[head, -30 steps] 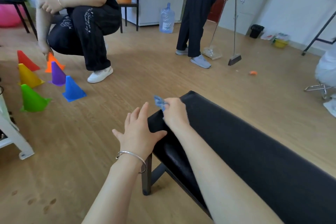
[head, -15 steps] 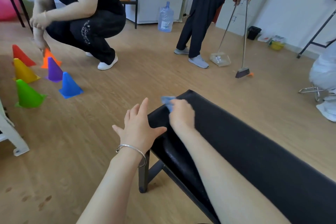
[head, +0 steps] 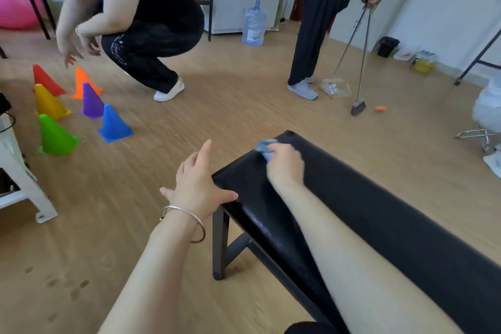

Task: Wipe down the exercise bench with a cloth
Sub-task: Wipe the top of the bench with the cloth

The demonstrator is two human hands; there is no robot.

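Two hands in view. The right hand (head: 284,168), motion-blurred, grips a small blue cloth (head: 264,147) and presses it onto the black pad of the exercise bench (head: 379,225), close to the pad's far end. Only a crumpled bit of the cloth shows past the fingers. The left hand (head: 198,187) is spread, fingers straight and apart, holding nothing. Its thumb lies on the pad's left corner and its fingers reach out over the wooden floor (head: 81,252). A silver bangle (head: 187,222) circles the left wrist. One dark leg (head: 220,247) stands under that corner. Well apart to the left, six coloured cones (head: 113,125) stand before a crouching person (head: 143,22). Farther back, a standing person (head: 320,22) holds a broom (head: 359,106) beside a dustpan (head: 336,88).
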